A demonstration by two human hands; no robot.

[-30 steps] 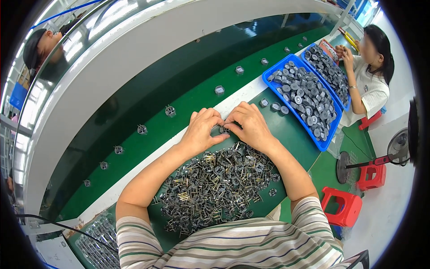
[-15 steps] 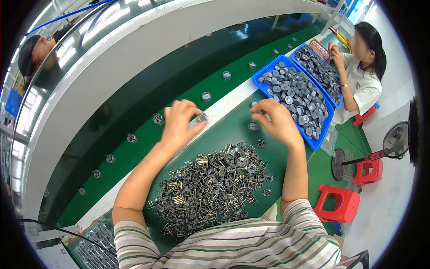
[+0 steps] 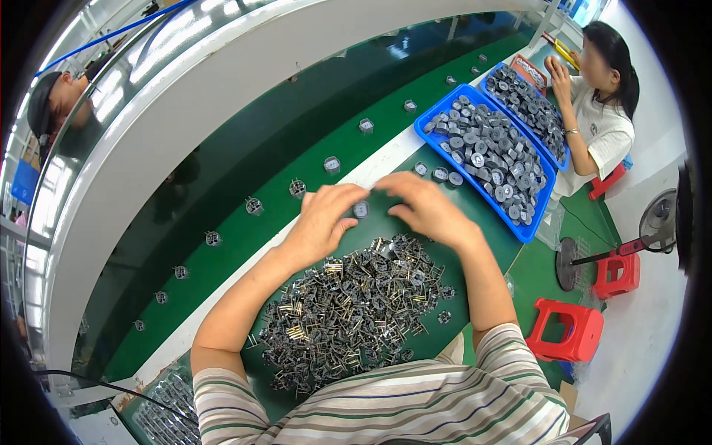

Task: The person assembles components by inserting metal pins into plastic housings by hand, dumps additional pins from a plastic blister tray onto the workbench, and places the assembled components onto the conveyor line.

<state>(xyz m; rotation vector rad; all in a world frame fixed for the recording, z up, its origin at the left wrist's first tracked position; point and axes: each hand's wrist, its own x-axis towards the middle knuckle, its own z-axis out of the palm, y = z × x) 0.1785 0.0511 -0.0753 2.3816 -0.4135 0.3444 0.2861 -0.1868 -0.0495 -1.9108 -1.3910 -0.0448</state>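
Observation:
My left hand (image 3: 322, 222) and my right hand (image 3: 430, 211) meet over the green worktop, just beyond a large pile of small metal pin frames (image 3: 356, 304). A small round grey part (image 3: 361, 210) sits at my left fingertips, pinched between them. The right hand is palm down with its fingers curled toward that part; what lies under them is hidden. A few loose round grey parts (image 3: 439, 173) lie right behind the right hand.
Two blue trays (image 3: 426, 139) (image 3: 486, 78) of round grey parts stand at the right. Finished pieces (image 3: 331, 165) ride in a row on the dark green belt (image 3: 245, 148). A co-worker (image 3: 604, 119) sits by the far tray. Red stools (image 3: 567, 330) and a fan (image 3: 660, 219) stand on the floor.
Half a second ago my hands were apart, the left at the belt edge and the right near the blue tray. Both have come back together above the pile.

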